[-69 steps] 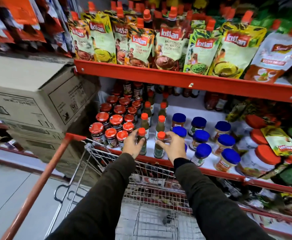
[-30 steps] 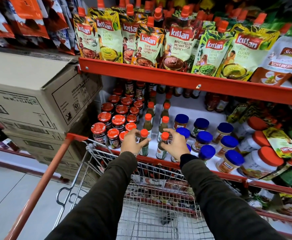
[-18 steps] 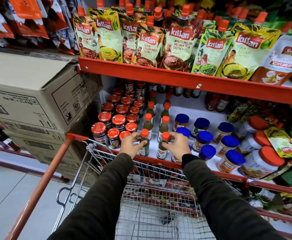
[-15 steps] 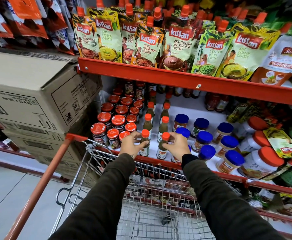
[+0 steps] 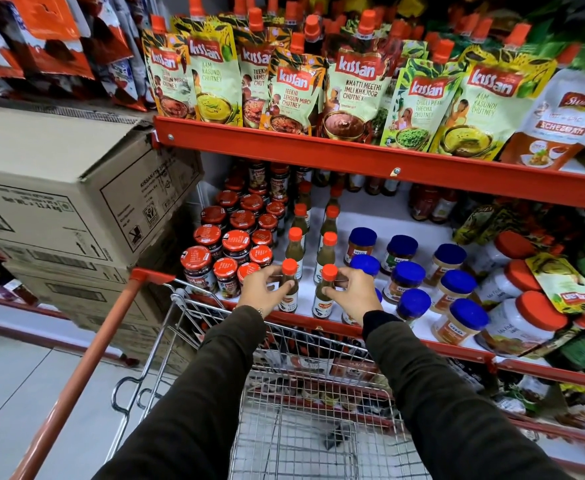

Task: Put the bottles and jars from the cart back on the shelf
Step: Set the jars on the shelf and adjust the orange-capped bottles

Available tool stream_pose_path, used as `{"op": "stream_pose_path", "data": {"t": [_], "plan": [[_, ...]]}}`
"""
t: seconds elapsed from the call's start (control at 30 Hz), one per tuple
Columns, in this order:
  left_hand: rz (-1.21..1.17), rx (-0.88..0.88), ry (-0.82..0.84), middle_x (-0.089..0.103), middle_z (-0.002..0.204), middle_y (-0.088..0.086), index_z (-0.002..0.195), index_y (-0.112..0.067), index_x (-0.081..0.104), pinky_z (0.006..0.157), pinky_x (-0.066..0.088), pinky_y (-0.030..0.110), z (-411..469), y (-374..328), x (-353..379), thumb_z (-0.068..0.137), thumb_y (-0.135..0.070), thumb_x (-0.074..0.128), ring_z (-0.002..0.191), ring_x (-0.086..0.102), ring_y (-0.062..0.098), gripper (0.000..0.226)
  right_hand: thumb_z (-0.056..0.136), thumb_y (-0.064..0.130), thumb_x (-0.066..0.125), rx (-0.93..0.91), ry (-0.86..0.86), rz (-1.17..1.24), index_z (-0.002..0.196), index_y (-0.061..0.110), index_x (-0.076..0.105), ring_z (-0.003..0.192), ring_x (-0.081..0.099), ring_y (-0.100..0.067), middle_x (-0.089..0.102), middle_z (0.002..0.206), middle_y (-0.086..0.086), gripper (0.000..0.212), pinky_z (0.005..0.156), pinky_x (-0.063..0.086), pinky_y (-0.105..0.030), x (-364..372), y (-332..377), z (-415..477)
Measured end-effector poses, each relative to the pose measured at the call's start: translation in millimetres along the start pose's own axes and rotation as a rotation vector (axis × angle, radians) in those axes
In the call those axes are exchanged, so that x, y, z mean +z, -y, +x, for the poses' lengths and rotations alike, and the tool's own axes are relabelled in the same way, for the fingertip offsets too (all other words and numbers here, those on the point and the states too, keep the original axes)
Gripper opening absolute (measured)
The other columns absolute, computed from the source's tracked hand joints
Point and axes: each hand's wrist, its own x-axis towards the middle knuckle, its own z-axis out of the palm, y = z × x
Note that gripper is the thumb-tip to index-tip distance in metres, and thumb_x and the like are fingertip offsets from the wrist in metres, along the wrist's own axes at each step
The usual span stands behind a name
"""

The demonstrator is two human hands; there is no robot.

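Two small green sauce bottles with orange caps stand upright at the front of the white shelf. My left hand wraps its fingers around the left bottle. My right hand grips the right bottle. Behind them run two rows of the same bottles. Red-lidded jars crowd the shelf to the left, blue-lidded jars to the right. The wire cart sits below my arms; its basket looks bare.
The cart's orange handle runs down to the left. Stacked cardboard boxes stand left of the shelf. Chutney pouches hang over the red upper shelf rail. Large red-lidded jars and packets fill the right side.
Both hands have stayed on the two front bottles, shifting them slightly at the shelf's front edge. The view has barely moved.
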Motion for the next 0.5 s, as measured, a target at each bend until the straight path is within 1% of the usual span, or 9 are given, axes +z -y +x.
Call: {"op": "stream_pose_path", "data": {"t": [0.1,0.17,0.27,0.33,0.43,0.5], "plan": [[-0.017,-0.003,-0.015,0.071,0.104,0.001,0.116,-0.010,0.069,0.090,0.047,0.026,0.0,-1.9,0.4,0.083,-0.014,0.076,0.098,0.062,0.014,0.034,0.084,0.009,0.077,0.007,-0.009,0.000,0.123,0.008,0.067,0.113,0.067,-0.023,0.073,0.119,-0.009,0.040,0.105,0.050,-0.041,1.4,-2.7,1.7],[-0.019,-0.002,-0.009,0.073,0.107,0.005,0.116,-0.010,0.069,0.090,0.047,0.026,0.8,-1.1,0.4,0.083,-0.013,0.076,0.098,0.062,0.015,0.034,0.084,0.010,0.077,0.011,-0.015,0.004,0.122,0.008,0.067,0.113,0.067,-0.023,0.073,0.119,-0.009,0.040,0.105,0.051,-0.041,2.7,-4.4,2.2],[-0.010,-0.001,0.009,0.072,0.117,0.011,0.121,-0.011,0.067,0.093,0.048,0.027,2.5,1.3,1.5,0.084,-0.012,0.075,0.106,0.065,0.021,0.037,0.084,0.010,0.077,0.008,-0.020,0.017,0.122,0.007,0.067,0.113,0.068,-0.023,0.073,0.119,-0.009,0.040,0.105,0.051,-0.041,3.6,-6.5,1.9],[-0.007,-0.001,0.016,0.072,0.119,0.011,0.122,-0.011,0.066,0.096,0.049,0.029,3.8,3.4,2.4,0.085,-0.012,0.074,0.113,0.065,0.024,0.038,0.084,0.009,0.077,0.010,-0.017,0.030,0.123,0.007,0.066,0.115,0.067,-0.023,0.073,0.120,-0.009,0.041,0.106,0.051,-0.042,3.4,-6.1,1.3],[-0.014,-0.008,0.011,0.072,0.119,0.010,0.122,-0.013,0.066,0.102,0.051,0.038,2.9,5.1,5.4,0.085,-0.012,0.073,0.116,0.065,0.025,0.037,0.085,0.008,0.075,0.007,-0.006,0.039,0.125,0.008,0.065,0.118,0.066,-0.024,0.072,0.123,-0.010,0.042,0.107,0.050,-0.045,2.4,-5.2,-2.0],[-0.017,-0.009,-0.011,0.070,0.122,0.010,0.127,-0.014,0.063,0.101,0.050,0.036,-1.5,4.2,9.0,0.087,-0.014,0.072,0.118,0.063,0.024,0.041,0.084,0.008,0.076,-0.006,-0.016,0.044,0.129,0.009,0.062,0.122,0.064,-0.025,0.069,0.128,-0.010,0.047,0.108,0.049,-0.044,0.2,-5.7,-6.3]]}}
